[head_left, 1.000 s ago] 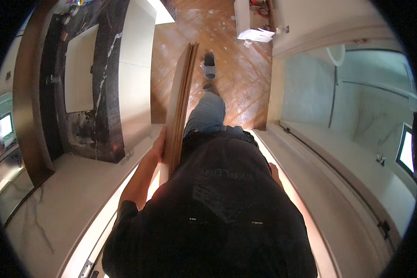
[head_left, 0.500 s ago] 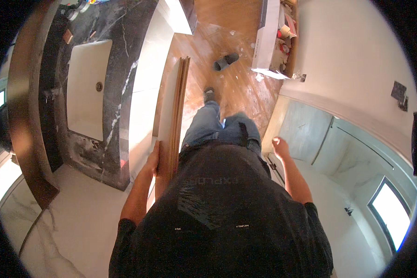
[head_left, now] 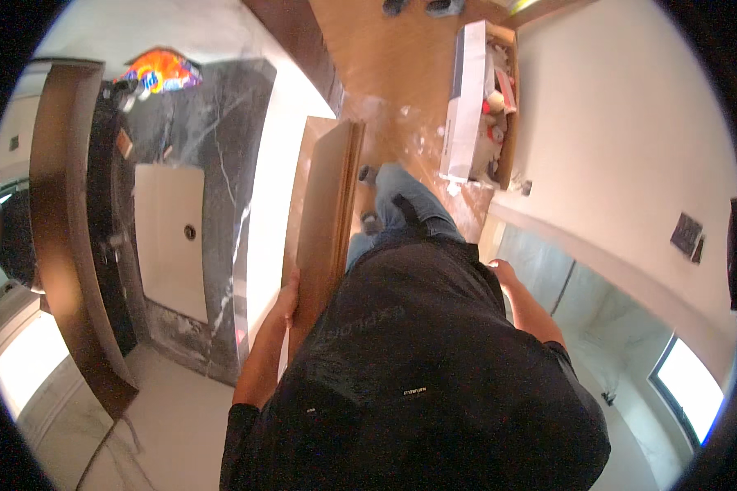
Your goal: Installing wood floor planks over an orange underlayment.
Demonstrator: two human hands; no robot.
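Observation:
My left hand grips the outer side of a stack of long wooden boards, its fingers against their edge. The stack stands on edge at my left side and runs forward beside my legs. Brown grooved edges show on its right, and the broad face is lighter. My right hand is low at my right side, away from the boards. The shirt covers part of it, and its fingers are too hidden to make out what they do.
On the left is a dark veined stone counter with a white sink and a colourful packet. A long cardboard box of debris lies ahead right. Dusty wooden floor stretches forward; dark footwear shows at its far end.
I have turned and moved along the floor, one foot forward of the other. The boards now show more of their broad face. My right hand has dropped nearer my shirt.

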